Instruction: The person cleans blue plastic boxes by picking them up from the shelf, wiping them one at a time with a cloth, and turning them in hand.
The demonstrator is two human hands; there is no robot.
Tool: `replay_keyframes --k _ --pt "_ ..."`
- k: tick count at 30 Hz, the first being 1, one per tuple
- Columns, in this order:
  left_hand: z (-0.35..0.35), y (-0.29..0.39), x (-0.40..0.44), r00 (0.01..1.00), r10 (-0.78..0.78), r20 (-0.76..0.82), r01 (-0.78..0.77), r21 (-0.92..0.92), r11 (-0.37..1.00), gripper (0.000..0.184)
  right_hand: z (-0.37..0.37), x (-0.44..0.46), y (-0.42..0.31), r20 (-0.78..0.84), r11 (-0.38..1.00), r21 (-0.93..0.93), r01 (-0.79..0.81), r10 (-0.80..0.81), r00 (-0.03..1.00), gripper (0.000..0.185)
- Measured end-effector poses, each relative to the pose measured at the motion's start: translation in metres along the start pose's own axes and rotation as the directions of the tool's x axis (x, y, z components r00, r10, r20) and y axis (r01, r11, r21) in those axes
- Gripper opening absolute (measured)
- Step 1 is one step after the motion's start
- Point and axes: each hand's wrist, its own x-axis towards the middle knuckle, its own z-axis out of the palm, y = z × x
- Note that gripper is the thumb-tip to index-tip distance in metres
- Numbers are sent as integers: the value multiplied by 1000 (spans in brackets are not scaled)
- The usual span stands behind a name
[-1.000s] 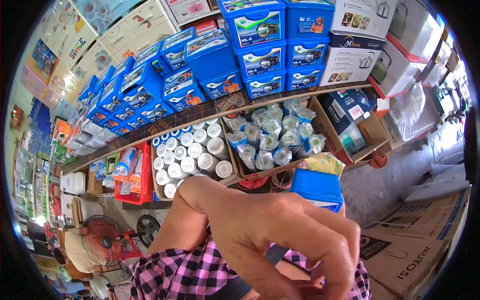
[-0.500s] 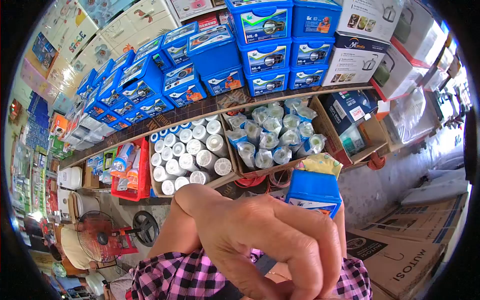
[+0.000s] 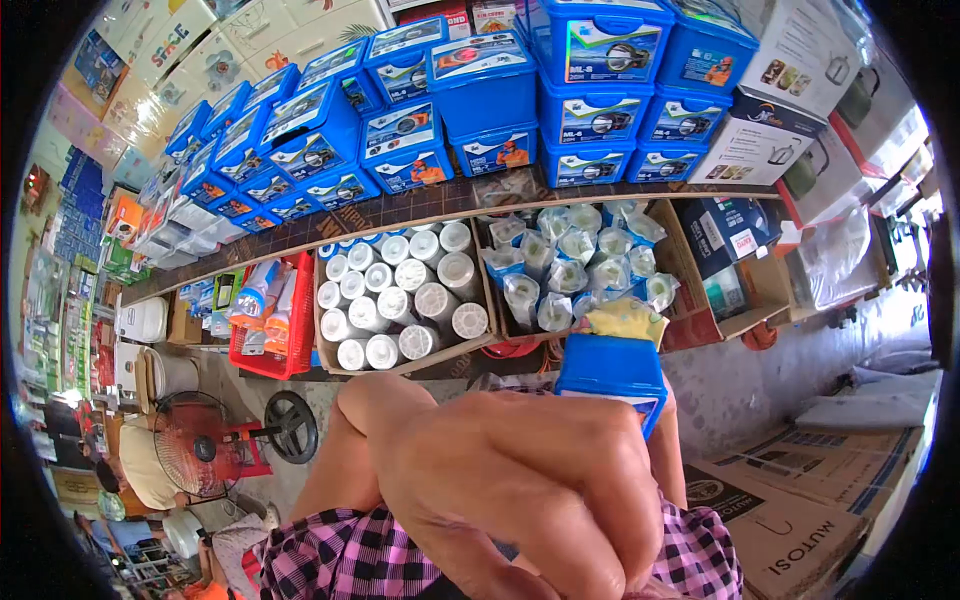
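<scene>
My left hand [image 3: 510,480] fills the lower middle, close to the camera, its back towards me. Its fingers curl down and press together near the bottom edge; whatever they may hold is hidden. Just behind the fingers stands a blue lidded box [image 3: 610,368], its lower part covered by the hand. A yellow patterned cloth or bag [image 3: 622,320] shows directly beyond that box. Of my right hand I see no part that I can make out. My bare legs and pink-black checked clothing [image 3: 345,550] lie beneath.
Ahead, a shelf carries stacked blue headlamp boxes [image 3: 600,115] and kettle cartons [image 3: 755,145]. Under it are a carton of white cylinders [image 3: 395,300], a carton of wrapped items [image 3: 575,260] and a red basket [image 3: 300,330]. A fan [image 3: 205,447] stands left; flattened cardboard [image 3: 800,540] lies right.
The view has shifted, so the shelf goods sit further right. My left hand stays closed, its fingers a little more bunched. The blue box appears slightly higher and further left.
</scene>
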Motion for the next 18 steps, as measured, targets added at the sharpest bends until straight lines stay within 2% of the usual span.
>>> replay_keyframes --k 3,7,8,10,11,12,13,14,16,17,18 --pt "7 4 -6 921 245 -302 -181 224 958 18 10 16 -5 6 1000 -5 -19 19 1000 95" --pt "-3 24 -19 895 283 -344 -204 249 947 10 24 48 -17 26 1000 -17 -8 8 1000 94" --pt "1 33 -22 882 280 -378 -150 338 929 8 27 54 -19 25 1000 -19 0 0 1000 94" --pt "-9 37 -31 876 392 -281 -194 539 820 10 33 62 -22 28 1000 -24 0 1 1000 94" --pt "-9 42 -31 874 400 -276 -201 544 815 10 35 67 -27 32 999 -35 2 -1 999 93" --pt "-4 48 -31 862 427 -273 -76 763 642 11 36 72 -32 32 999 -45 1 0 999 93" --pt "1 54 -30 851 453 -266 63 908 415 12 37 73 -35 28 999 -53 -2 3 1000 93" --pt "8 57 -25 844 462 -272 61 905 421 12 37 72 -38 19 998 -62 -8 9 1000 93" --pt "20 67 -7 824 413 -388 348 922 172 12 35 61 -43 -12 997 -78 -28 27 1000 93" --pt "22 78 -2 874 268 -406 407 912 55 17 35 57 -42 -20 996 -80 -40 39 999 93" --pt "27 84 11 858 164 -486 483 873 61 22 39 60 -37 -13 995 -76 -63 62 998 92"
